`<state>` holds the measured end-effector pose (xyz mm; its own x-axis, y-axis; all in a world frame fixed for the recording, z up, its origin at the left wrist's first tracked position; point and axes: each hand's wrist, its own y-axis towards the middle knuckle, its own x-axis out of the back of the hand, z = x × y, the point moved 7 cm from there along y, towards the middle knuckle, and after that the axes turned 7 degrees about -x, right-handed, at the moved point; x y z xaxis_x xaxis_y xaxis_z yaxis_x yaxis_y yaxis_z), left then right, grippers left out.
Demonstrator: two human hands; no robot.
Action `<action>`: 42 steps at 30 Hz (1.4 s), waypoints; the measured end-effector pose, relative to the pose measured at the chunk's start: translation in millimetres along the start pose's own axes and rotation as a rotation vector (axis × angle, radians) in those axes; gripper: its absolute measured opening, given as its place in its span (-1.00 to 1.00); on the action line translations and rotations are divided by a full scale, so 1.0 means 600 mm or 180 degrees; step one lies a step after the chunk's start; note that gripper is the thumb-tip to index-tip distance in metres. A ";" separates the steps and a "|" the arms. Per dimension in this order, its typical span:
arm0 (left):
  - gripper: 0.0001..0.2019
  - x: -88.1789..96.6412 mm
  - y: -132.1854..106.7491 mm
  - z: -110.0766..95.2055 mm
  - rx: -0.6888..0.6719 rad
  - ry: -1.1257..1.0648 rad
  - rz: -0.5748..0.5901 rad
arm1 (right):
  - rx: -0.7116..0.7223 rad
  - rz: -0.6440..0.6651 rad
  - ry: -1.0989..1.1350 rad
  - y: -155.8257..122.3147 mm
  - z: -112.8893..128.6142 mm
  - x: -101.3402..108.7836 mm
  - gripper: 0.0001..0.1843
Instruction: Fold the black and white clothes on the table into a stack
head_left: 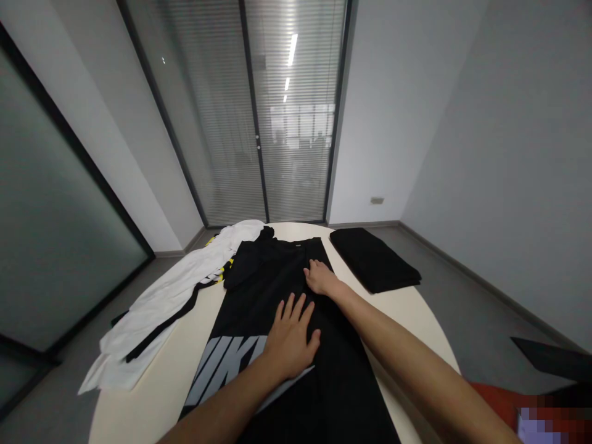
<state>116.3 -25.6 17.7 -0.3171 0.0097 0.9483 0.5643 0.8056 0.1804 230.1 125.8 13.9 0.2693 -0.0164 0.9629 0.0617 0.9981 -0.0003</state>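
A black T-shirt [259, 308] with large grey letters lies over the middle of the table, one side folded inward near the neck. My left hand [292, 339] rests palm down on it, fingers spread, partly covering the letters. Farther up, my right hand [320, 277] has its fingers bent at the edge of the folded part, the thumb close to them on the cloth. The shirt's small neck label [298, 245] shows at the far end. Its lower end runs out of view beneath my forearms.
White clothing [185, 277] with black and yellow parts lies heaped along the table's left side. A folded black garment [372, 259] lies at the right. The pale table [139, 413] has a rounded edge. A dark object and something red [497, 404] are at lower right.
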 end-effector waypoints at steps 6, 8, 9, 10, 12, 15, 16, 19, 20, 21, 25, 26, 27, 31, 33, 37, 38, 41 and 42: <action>-0.39 -0.007 0.016 -0.015 0.0333 -0.0204 -0.0144 | -0.0059 0.0232 0.0010 -0.002 -0.017 -0.024 -0.19; -0.44 0.001 0.024 0.002 0.0445 -0.0331 -0.0214 | -0.0063 0.0106 -0.0025 -0.003 -0.019 -0.022 -0.19; -0.47 0.010 0.028 0.018 0.0529 -0.0344 -0.0313 | -0.0062 0.0035 -0.0036 -0.005 -0.020 -0.020 -0.19; -0.50 0.024 0.031 0.038 0.0602 -0.0285 -0.0454 | -0.0052 -0.0017 -0.0032 -0.007 -0.020 -0.019 -0.19; -0.52 0.056 0.032 0.086 0.0747 0.0001 -0.0765 | -0.0009 -0.0063 -0.0006 -0.014 -0.020 -0.018 -0.17; -0.57 0.101 0.015 0.181 0.1302 0.0382 -0.1247 | 0.0017 -0.0064 0.0014 -0.021 -0.024 -0.016 -0.15; -0.57 0.110 0.006 0.211 0.1454 0.0433 -0.1378 | 0.0016 -0.0065 0.0007 -0.023 -0.025 -0.016 -0.15; -0.47 0.114 -0.015 0.280 0.1635 0.0349 -0.1503 | 0.0003 -0.0063 -0.0017 -0.023 -0.029 -0.017 -0.15; -0.44 0.111 -0.018 0.292 0.1547 0.0327 -0.1500 | -0.0002 -0.0069 -0.0036 -0.022 -0.029 -0.017 -0.16; -0.42 0.109 -0.021 0.299 0.1415 0.0327 -0.1530 | -0.0008 -0.0072 -0.0061 -0.021 -0.028 -0.016 -0.16; -0.44 0.110 -0.033 0.312 0.1275 0.0246 -0.1784 | -0.0099 -0.0174 -0.0109 -0.015 -0.016 -0.004 -0.18; -0.46 0.112 -0.038 0.317 0.1412 0.0172 -0.1819 | -0.0112 -0.0278 -0.0085 -0.014 -0.009 0.004 -0.21; -0.48 0.114 -0.042 0.323 0.1570 0.0095 -0.1818 | -0.0099 -0.0404 -0.0057 -0.014 0.001 0.013 -0.25; -0.52 0.120 -0.054 0.340 0.1993 0.0016 -0.1547 | 0.0195 -0.0661 -0.0005 -0.010 0.065 0.034 -0.42; -0.53 0.122 -0.057 0.343 0.2038 0.0085 -0.1391 | 0.0298 -0.0579 0.0016 -0.004 0.101 0.032 -0.48; -0.53 0.126 -0.058 0.341 0.1989 0.0125 -0.1284 | 0.0257 -0.0367 0.0244 0.020 0.162 0.014 -0.55; -0.54 0.127 -0.058 0.340 0.1961 0.0122 -0.1299 | 0.0221 -0.0333 0.0300 0.026 0.174 0.009 -0.55; -0.58 0.129 -0.056 0.335 0.1857 0.0093 -0.1374 | 0.0142 -0.0266 0.0398 0.039 0.206 -0.012 -0.55; -0.60 0.129 -0.056 0.334 0.1822 0.0067 -0.1401 | 0.0118 -0.0251 0.0430 0.042 0.215 -0.019 -0.55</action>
<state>-80.0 67.1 33.0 -0.4052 -0.3940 0.8250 -0.1022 0.9162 0.3874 104.9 159.0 37.8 0.3920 -0.1001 0.9145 0.0529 0.9949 0.0862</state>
